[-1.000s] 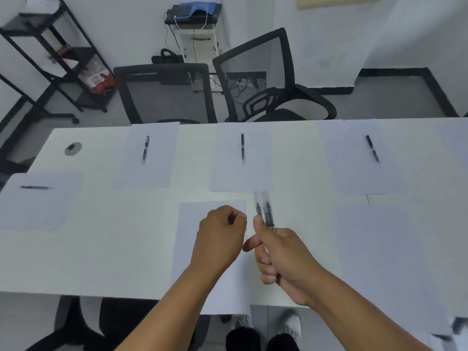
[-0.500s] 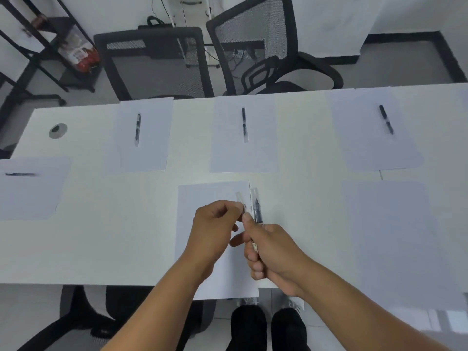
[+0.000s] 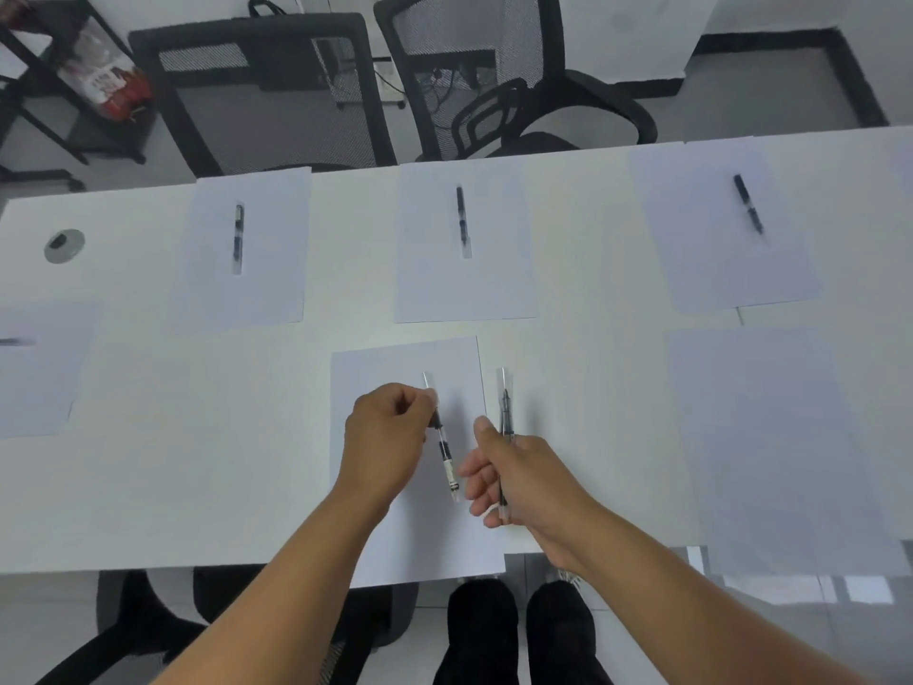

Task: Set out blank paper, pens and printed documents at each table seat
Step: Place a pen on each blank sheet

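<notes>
A person's left hand (image 3: 390, 437) pinches a clear-barrelled black pen (image 3: 443, 443) near its upper part, holding it tilted over the nearest sheet of blank paper (image 3: 395, 546), which lies at the front edge of a long white table (image 3: 163, 467). Whether the pen touches the sheet cannot be told. Just to the right, the right hand (image 3: 523, 479) has its fingers curled round a second pen (image 3: 504, 422), held roughly upright past the sheet's right edge. The 2 hands are close together but not touching. Further right on the near side lies another blank sheet (image 3: 770, 447) with nothing on it. Along the far side lie 3 more sheets, each carrying 1 pen: a left sheet (image 3: 276, 249) with its pen (image 3: 238, 237), a middle sheet (image 3: 499, 249) with its pen (image 3: 462, 221), and a right sheet (image 3: 701, 249) with its pen (image 3: 747, 204). At the left edge a partly visible sheet (image 3: 39, 378) holds a blurred pen (image 3: 17, 342). A round grey cable port (image 3: 64, 245) sits in the tabletop's far left corner. Behind the table stand 2 black mesh office chairs (image 3: 262, 96), and a black shelf rack (image 3: 59, 91) holds a red and white packet whose print is too blurred to read. No writing on any sheet is legible.
</notes>
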